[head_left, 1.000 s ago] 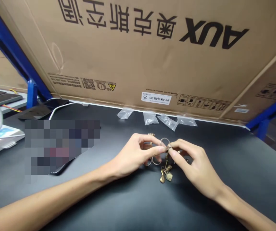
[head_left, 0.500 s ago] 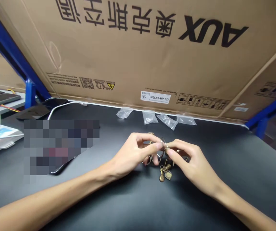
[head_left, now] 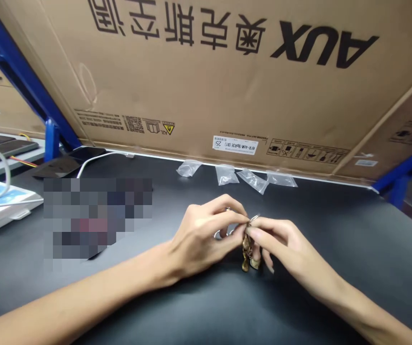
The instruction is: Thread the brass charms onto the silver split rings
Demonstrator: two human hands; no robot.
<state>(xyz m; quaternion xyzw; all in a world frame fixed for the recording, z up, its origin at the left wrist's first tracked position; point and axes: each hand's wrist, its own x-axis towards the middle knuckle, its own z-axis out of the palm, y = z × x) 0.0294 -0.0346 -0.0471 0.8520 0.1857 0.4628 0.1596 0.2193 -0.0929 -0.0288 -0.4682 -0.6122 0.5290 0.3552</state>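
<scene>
A small metal ring (head_left: 255,218) is pinched between the fingertips of both hands, above the middle of the dark table. Bronze-coloured charms (head_left: 245,261) hang below the fingertips. My left hand (head_left: 206,230) comes in from the left with thumb and forefinger closed at the ring; more silvery rings (head_left: 217,234) show beside its fingers. From the right, my right hand (head_left: 281,239) grips the same spot with thumb and forefinger, its other fingers curled behind the charms. The exact join between ring and charms is hidden by the fingertips.
Several clear plastic bags (head_left: 226,175) lie along the back edge of the table (head_left: 206,306), against a large cardboard box (head_left: 177,91). At the left are a white case (head_left: 5,206), a white cable (head_left: 91,160), dark flat devices and a blurred-out patch. Blue metal posts flank the box.
Both hands have closed in around the ring, and the charms now hang bunched closer together under the fingertips. My left hand's fingers have turned. The view has shifted slightly.
</scene>
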